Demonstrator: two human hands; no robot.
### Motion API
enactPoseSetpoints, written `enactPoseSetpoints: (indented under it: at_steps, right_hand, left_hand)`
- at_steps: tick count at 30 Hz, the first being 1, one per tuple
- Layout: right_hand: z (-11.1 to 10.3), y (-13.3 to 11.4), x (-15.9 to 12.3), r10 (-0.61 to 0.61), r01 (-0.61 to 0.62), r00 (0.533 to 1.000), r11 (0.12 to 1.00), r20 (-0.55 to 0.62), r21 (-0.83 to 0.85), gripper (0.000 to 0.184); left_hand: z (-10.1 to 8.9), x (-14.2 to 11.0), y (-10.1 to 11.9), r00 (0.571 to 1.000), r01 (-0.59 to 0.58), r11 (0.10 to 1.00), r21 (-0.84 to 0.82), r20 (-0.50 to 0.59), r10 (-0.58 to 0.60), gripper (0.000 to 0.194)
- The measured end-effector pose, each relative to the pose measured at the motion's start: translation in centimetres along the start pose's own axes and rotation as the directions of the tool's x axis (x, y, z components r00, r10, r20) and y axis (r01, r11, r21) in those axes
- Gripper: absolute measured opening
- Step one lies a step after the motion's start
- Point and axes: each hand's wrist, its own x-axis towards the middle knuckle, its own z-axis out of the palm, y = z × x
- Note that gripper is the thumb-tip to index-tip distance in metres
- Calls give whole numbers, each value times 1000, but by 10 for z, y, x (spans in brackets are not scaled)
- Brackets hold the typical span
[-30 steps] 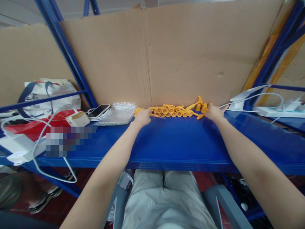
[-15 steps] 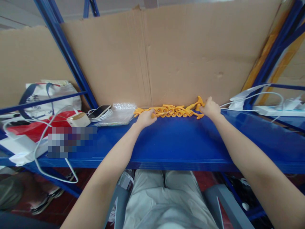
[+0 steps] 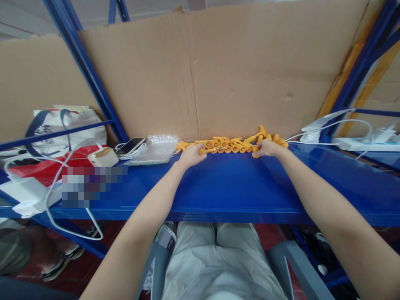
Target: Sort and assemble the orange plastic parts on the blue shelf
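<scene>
Against the cardboard lies a row of small orange pieces (image 3: 235,148), several showing round, cup-like ends. My left hand (image 3: 190,155) is closed at the row's left end, its fingertips on a slim orange piece (image 3: 202,151); a thin bead chain runs near it. At the right end my right hand (image 3: 268,147) pinches an orange hammer-shaped piece (image 3: 256,154), which the fingers partly cover. Another hammer-shaped piece (image 3: 261,131) stands up behind that hand, and more orange pieces (image 3: 281,141) lie to its right.
The blue shelf (image 3: 225,187) ends at a front edge above my lap. To the left are clear plastic bags (image 3: 155,150), a phone (image 3: 133,145), a white charger (image 3: 103,156) and a cloth bag (image 3: 67,131). A white power strip (image 3: 353,143) and cables lie right. Cardboard (image 3: 237,75) closes the back.
My right hand has moved left from the far right pieces to the hammer-shaped piece, uncovering pieces at the right end. My left hand has shifted slightly right and then stayed there.
</scene>
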Motion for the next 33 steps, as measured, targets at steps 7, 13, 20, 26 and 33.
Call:
enactPoseSetpoints:
  at_steps: [7, 13, 20, 26, 33]
  right_hand:
    - [1, -24, -12, -174, 174, 978, 985, -114, -15, 15]
    - [9, -55, -19, -429, 429, 885, 902, -182, -39, 21]
    - [13, -71, -29, -513, 499, 835, 859, -198, -117, 27]
    - [10, -71, -33, -514, 481, 832, 856, -207, -190, 25]
    - [17, -74, -30, -591, 581, 759, 804, -274, -125, 31]
  left_hand:
    - [2, 0, 0, 999, -26, 999, 21, -44, 26, 32]
    - [3, 0, 0, 997, -45, 999, 21, -54, 46, 30]
    - [5, 2, -2, 994, -73, 997, 15, -79, 74, 27]
    - [6, 2, -3, 994, -66, 998, 8, -88, 66, 27]
    - [4, 0, 2, 994, -60, 998, -17, -91, 58, 34]
